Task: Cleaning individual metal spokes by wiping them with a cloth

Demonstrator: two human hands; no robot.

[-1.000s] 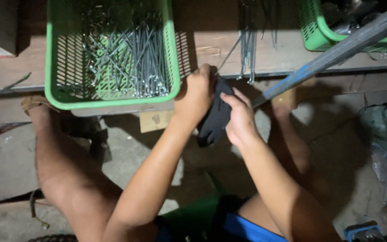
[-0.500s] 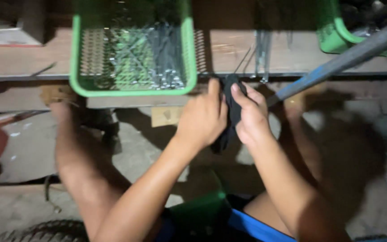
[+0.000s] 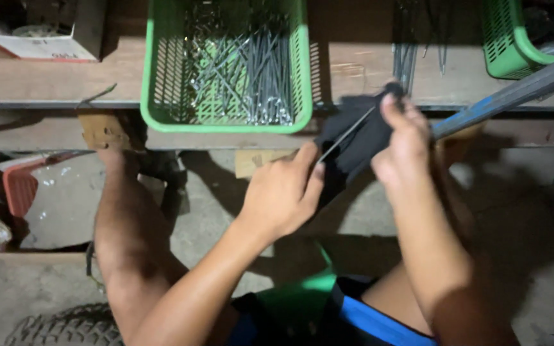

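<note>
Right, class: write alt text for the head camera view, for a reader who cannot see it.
Seen from above, a seated person's left hand pinches a thin metal rod while the right hand holds a dark cloth around it. Just beyond, a green plastic slotted basket of thin metal rods sits on a wooden bench, and a blue-grey metal bar slants in from the right.

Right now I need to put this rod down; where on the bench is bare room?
Bare bench lies between the cardboard box and the green basket. A smaller patch sits right of that basket; beyond it, loose rods and the second basket crowd things.
</note>
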